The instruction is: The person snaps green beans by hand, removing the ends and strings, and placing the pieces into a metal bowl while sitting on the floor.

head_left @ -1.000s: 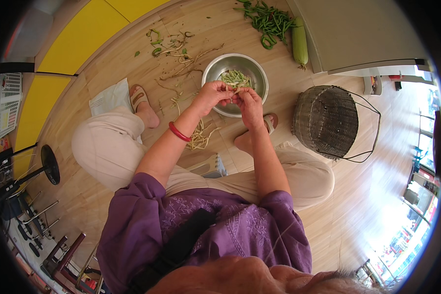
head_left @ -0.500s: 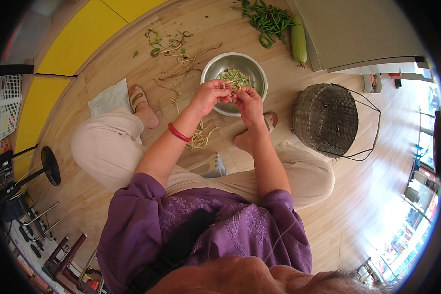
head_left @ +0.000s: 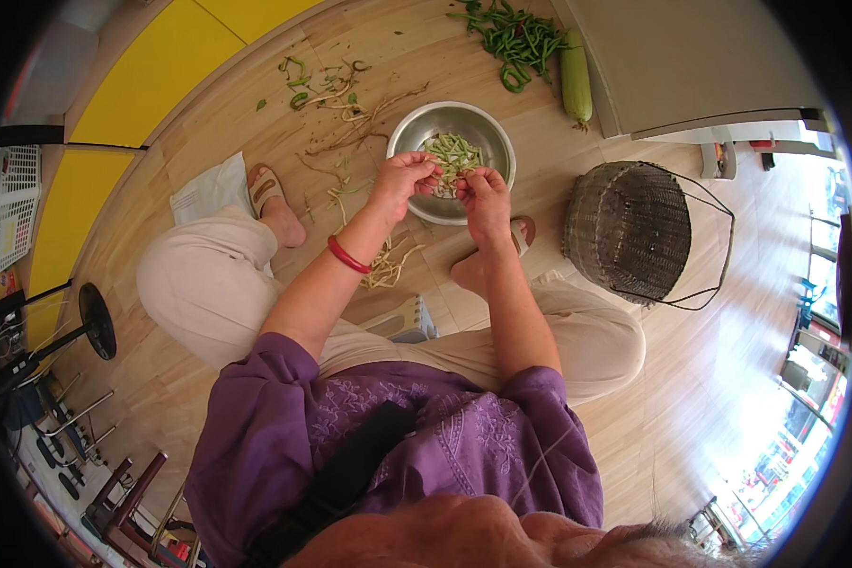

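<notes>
Both my hands hang over a steel bowl (head_left: pixel 504 142) that holds short pieces of pale green beans (head_left: pixel 452 150). My left hand (head_left: pixel 405 184) is above the bowl's left side, thumb and fingers pinched together. Opposite it, my right hand (head_left: pixel 485 197) pinches in the same way over the near right part. A small gap separates the two sets of fingertips. Whatever sits in each pinch is too small to make out. Between my feet, below the bowl, lies a heap of long pale beans (head_left: pixel 388 267), partly behind my left forearm.
Stalks and scraps (head_left: pixel 346 114) litter the floor beyond the bowl to the left. Green pods (head_left: pixel 521 40) and a long light-green gourd (head_left: pixel 576 83) lie by a cabinet at the far right. A dark woven basket (head_left: pixel 601 222) is tipped on its side to my right.
My hands have parted from a shared pinch, the left moving slightly left and the right slightly right. More of the bean pieces shows between them.
</notes>
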Tool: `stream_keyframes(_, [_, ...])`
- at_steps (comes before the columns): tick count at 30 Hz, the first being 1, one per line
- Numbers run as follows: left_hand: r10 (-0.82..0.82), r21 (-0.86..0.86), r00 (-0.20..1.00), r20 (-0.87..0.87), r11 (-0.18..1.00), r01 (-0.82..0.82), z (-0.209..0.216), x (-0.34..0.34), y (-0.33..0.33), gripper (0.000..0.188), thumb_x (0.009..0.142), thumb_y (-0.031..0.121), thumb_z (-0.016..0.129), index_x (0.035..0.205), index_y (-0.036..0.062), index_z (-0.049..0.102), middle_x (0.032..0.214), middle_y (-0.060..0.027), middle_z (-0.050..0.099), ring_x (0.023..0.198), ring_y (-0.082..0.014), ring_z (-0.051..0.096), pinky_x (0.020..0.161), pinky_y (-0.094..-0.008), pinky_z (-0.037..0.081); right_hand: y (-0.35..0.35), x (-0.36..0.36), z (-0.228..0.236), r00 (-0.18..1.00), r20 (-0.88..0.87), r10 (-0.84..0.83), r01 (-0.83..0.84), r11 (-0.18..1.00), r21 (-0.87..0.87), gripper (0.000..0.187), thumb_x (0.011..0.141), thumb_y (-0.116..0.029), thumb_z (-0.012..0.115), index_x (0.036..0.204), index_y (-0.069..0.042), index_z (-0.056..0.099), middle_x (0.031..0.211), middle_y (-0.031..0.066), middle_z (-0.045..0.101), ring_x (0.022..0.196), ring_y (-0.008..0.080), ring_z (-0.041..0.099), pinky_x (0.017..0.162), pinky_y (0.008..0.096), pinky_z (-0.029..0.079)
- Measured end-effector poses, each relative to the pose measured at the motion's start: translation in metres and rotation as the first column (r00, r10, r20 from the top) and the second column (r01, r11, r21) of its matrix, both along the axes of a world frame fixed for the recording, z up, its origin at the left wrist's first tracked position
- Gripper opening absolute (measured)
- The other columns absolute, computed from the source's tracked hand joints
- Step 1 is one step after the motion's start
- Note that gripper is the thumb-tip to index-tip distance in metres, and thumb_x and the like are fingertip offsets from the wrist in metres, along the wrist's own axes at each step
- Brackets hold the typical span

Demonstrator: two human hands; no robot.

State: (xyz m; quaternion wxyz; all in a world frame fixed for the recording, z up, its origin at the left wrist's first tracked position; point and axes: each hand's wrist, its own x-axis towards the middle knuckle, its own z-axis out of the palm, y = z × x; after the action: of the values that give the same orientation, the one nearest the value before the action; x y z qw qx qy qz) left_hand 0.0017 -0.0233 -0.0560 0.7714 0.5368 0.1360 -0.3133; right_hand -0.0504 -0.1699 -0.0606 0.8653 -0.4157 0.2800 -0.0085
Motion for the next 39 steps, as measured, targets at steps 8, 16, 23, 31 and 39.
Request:
stream_keyframes(8, [0.039, 0.033, 0.999, 0.001, 0.999, -0.039, -0.015, 0.004, 0.003, 0.013, 0.085, 0.016, 0.057, 0.097, 0.0090, 0.059, 0.083, -0.0013, 0.063, 0.066, -0.0071, 0.054, 0.058, -0.0211, 0.041, -0.003, 0.001, 0.004, 1.000, -0.002, -0.014, 0.014, 0.999, 0.038, 0.006, 0.086, -0.006, 0.049, 0.090, -0.004, 0.045, 0.085, 0.0093, 0.057, 0.069, 0.0146, 0.057, 0.060, 0.0249, 0.047])
stream_keyframes(16, [0.012, -0.035, 1.000, 0.009, 0.999, -0.012, 0.000, 0.007, -0.005, 0.021, 0.083, 0.014, 0.060, 0.101, 0.0054, 0.056, 0.092, -0.0046, 0.062, 0.067, -0.0097, 0.056, 0.059, -0.0217, 0.044, -0.003, 0.001, 0.003, 0.999, 0.034, 0.016, -0.018, 0.999, 0.048, 0.006, 0.088, -0.009, 0.052, 0.091, -0.004, 0.049, 0.084, 0.0066, 0.059, 0.069, 0.0123, 0.056, 0.060, 0.0231, 0.047])
stream_keyframes(23, [-0.073, 0.267, 0.797, 0.600, 0.957, -0.114, -0.019, -0.004, -0.023, 0.034, 0.075, 0.006, 0.067, 0.103, -0.0029, 0.050, 0.108, -0.0086, 0.052, 0.074, -0.0107, 0.058, 0.058, -0.0218, 0.048, -0.002, 0.001, -0.004, 0.999, 0.048, 0.016, -0.020, 0.995, 0.095, 0.006, 0.087, -0.008, 0.054, 0.090, -0.005, 0.050, 0.084, 0.0050, 0.059, 0.073, 0.0114, 0.055, 0.064, 0.0225, 0.046])
stream_keyframes(31, [-0.290, 0.430, 0.790, 0.540, 0.902, 0.038, -0.009, -0.003, -0.027, 0.014, 0.077, 0.008, 0.065, 0.086, -0.0026, 0.062, 0.081, -0.0053, 0.058, 0.072, -0.0121, 0.059, 0.063, -0.0229, 0.049, -0.007, -0.002, -0.012, 0.999, 0.050, -0.015, 0.008, 0.991, 0.131, 0.002, 0.086, -0.006, 0.054, 0.087, -0.007, 0.053, 0.087, 0.0065, 0.061, 0.077, 0.0130, 0.058, 0.070, 0.0239, 0.048])
stream_keyframes(39, [-0.080, 0.184, 0.985, 0.151, 0.982, 0.052, -0.052, 0.008, -0.020, 0.016, 0.085, 0.001, 0.049, 0.098, -0.0042, 0.058, 0.088, -0.0077, 0.060, 0.073, -0.0107, 0.057, 0.064, -0.0229, 0.047, 0.000, -0.001, -0.002, 0.998, 0.055, 0.037, -0.040, 0.998, 0.051, 0.002, 0.087, -0.007, 0.054, 0.087, -0.008, 0.052, 0.084, 0.0036, 0.060, 0.075, 0.0128, 0.058, 0.069, 0.0231, 0.048])
